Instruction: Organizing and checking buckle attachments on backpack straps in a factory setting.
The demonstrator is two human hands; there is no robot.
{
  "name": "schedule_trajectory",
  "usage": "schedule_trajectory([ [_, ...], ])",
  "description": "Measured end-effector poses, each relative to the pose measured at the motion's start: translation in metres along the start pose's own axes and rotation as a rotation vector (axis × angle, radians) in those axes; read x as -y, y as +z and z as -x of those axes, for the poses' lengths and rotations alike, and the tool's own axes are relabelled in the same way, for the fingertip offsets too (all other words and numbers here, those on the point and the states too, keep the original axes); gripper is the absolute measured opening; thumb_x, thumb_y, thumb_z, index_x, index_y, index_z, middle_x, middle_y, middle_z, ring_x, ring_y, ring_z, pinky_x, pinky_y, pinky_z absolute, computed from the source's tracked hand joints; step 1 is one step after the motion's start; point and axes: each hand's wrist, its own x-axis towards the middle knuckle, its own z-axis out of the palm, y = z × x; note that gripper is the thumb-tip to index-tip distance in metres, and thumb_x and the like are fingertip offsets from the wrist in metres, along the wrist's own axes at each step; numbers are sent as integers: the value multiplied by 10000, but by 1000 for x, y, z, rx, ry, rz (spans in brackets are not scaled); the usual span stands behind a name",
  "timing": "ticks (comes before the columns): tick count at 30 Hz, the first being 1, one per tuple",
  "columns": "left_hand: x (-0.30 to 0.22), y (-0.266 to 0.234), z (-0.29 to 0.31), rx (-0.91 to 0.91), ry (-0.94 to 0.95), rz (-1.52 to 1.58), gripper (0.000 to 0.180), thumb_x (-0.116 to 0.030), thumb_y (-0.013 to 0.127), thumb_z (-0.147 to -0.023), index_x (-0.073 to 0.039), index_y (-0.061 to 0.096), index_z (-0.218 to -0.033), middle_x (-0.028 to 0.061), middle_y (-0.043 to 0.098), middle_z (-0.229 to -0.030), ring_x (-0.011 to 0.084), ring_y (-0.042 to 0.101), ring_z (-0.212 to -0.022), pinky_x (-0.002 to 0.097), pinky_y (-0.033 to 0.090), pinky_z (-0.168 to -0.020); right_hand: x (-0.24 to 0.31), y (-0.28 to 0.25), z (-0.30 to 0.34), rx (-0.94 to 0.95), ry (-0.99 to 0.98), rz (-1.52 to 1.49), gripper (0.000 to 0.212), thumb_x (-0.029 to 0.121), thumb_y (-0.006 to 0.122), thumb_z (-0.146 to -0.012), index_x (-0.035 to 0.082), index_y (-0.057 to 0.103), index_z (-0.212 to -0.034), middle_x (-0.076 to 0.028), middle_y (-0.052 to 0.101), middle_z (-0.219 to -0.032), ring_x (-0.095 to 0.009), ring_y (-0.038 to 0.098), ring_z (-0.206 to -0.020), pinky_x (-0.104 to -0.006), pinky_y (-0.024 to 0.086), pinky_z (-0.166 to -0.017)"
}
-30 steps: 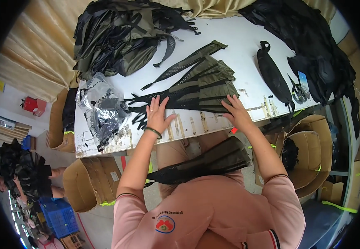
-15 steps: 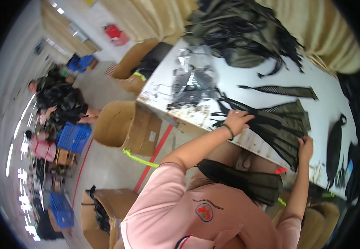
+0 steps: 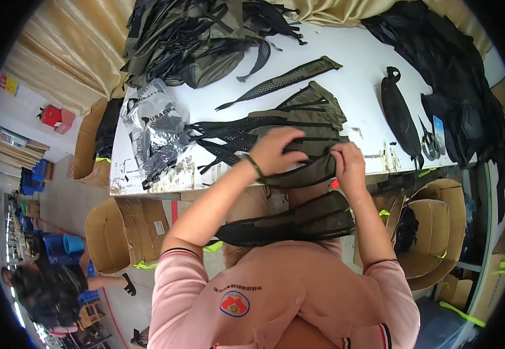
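A fan of dark olive and black mesh fabric strips [image 3: 246, 125] lies on the white table, narrow ends bunched at the left, wide ends at the right. Over the nearer strips, my left hand [image 3: 276, 154] is spread, slightly blurred, fingers apart. My right hand [image 3: 350, 167] pinches the wide end of the nearest fabric strip [image 3: 310, 174] at the table's front edge. Across my lap rests a similar dark fabric piece [image 3: 299, 218]. One more mesh strip [image 3: 287, 80] lies separately beyond the fan.
A clear plastic bag [image 3: 156, 125] of black parts sits left on the white table [image 3: 357, 70]. Dark fabric heaps [image 3: 194, 43] lie behind it. On the right are a black padded strap [image 3: 398, 107], scissors [image 3: 430, 145] and black fabric [image 3: 456, 87]. Cardboard boxes [image 3: 110, 232] flank me below.
My view has turned, bringing the table's right side in. My left hand has slid from the narrow ends toward the wide ends of the strips. The right stays at the wide ends.
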Motion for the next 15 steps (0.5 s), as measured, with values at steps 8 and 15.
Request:
schedule_trajectory([
  [8,-38,47,6,253,-432,436,224,-215,722,-778,-34,616,-856,63,630,-725,139,585,-644,268,460,-594,13,-20,17,129,-76,74,224,4,613,-775,59,616,-992,-112,490,-761,-305,523,-708,-390,423,-641],
  [15,-45,46,19,209,-322,278,181,-156,708,-774,-36,583,-825,86,600,-709,190,567,-610,303,445,-570,18,-30,3,311,-209,25,107,35,636,-759,56,615,-862,-102,503,-725,-297,528,-687,-372,420,-588],
])
